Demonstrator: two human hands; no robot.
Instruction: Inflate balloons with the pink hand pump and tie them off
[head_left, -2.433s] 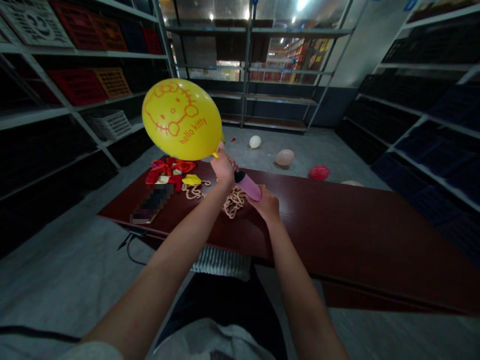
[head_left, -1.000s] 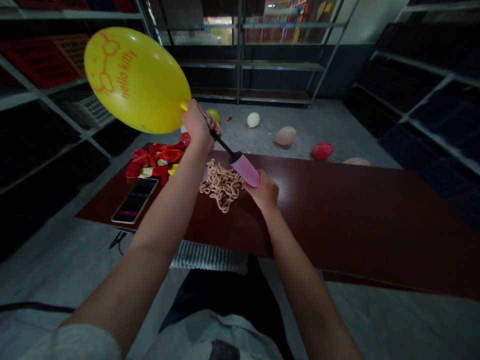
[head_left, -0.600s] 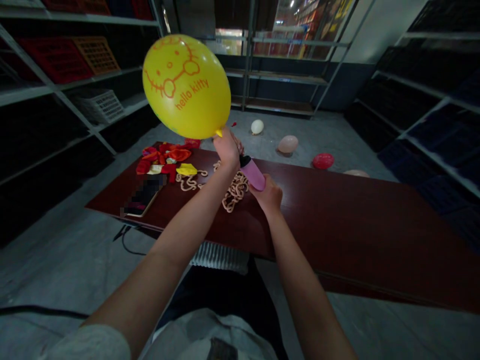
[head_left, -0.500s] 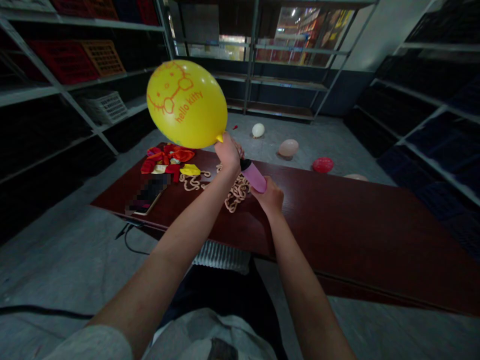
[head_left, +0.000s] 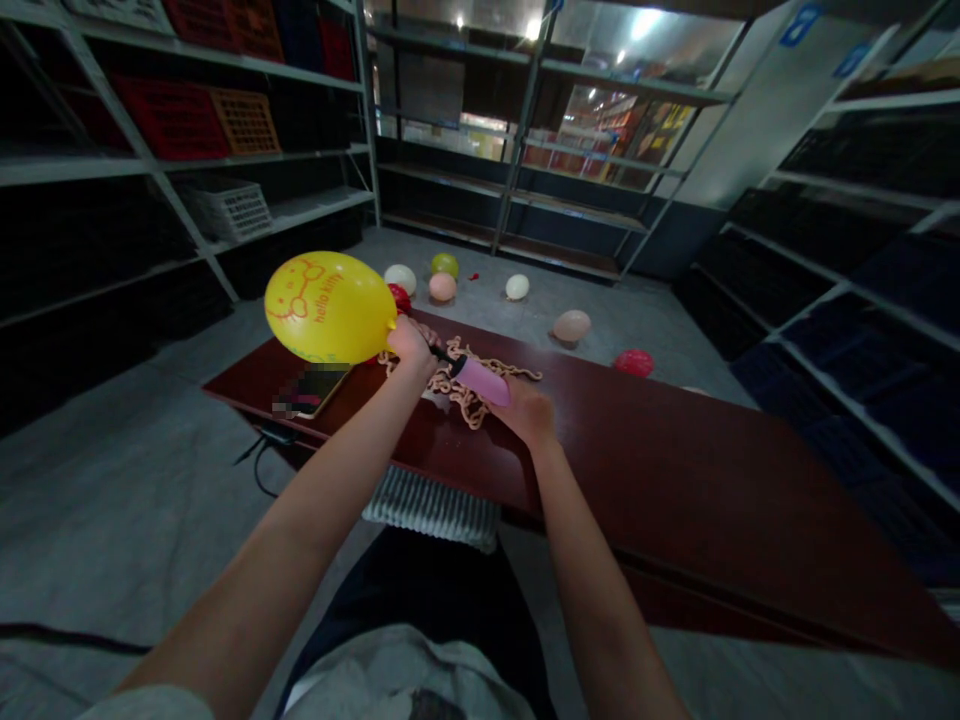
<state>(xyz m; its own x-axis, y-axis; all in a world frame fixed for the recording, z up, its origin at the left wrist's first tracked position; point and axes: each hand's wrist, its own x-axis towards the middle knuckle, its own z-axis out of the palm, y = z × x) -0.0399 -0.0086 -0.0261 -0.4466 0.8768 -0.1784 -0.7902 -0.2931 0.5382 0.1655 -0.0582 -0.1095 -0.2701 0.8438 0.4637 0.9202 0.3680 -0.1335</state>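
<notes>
My left hand is closed round the neck of an inflated yellow balloon printed in red with "hello kitty", and round the end of a balloon pump. My right hand grips the pump's pink barrel. A thin black rod shows between my left hand and the barrel. The join of balloon and nozzle is hidden in my left fingers. Under the pump, a tangle of beige cord-like strands lies on the dark red table. A phone rests left of my left hand, below the balloon.
Several balloons lie on the floor behind the table, among them a white balloon, a pale pink balloon and a red balloon. Metal shelves stand at the back, with more along both sides. A white crate sits on the left shelf.
The pump's black rod now shows, so barrel and left hand are farther apart. The balloon sits lower and further left, covering the pile of flat balloons. The view has tilted upward.
</notes>
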